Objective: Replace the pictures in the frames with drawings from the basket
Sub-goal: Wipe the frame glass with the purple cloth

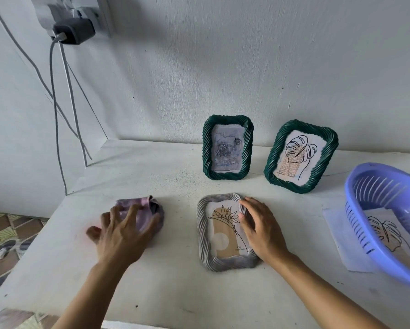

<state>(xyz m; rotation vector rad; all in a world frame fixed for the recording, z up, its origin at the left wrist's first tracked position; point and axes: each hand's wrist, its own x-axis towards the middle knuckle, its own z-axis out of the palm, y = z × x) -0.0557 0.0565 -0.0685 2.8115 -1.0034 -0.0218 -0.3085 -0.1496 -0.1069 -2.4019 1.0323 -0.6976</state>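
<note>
White wall [223, 55] backs a white table [151, 281]. At upper left a black charger [73, 30] sits in a socket, and its cables [57, 115] hang down past the table's left end. Patterned floor [7, 233] shows beyond that edge.

On the table's left lies a crumpled pink cloth [147, 210]. The left hand [118, 236] lies over its near side with fingers spread and loose; it is blurred, and no firm grip shows.

Near the middle a grey frame [202, 231] lies flat, face up, with a flower drawing [225, 224] in it. The right hand [261, 229] rests on its right rim, fingers fairly straight along the edge toward the far corner, thumb on the glass.

Behind it, by the wall, stand two green frames, well apart from both hands: the rose frame [207, 148] upright, and the leaf frame [327, 148] to its right, tilted.

At far right a purple basket [365, 224] holds a leaf drawing [386, 231] and sits on a white paper [341, 238], near the right forearm but not touching it.
</note>
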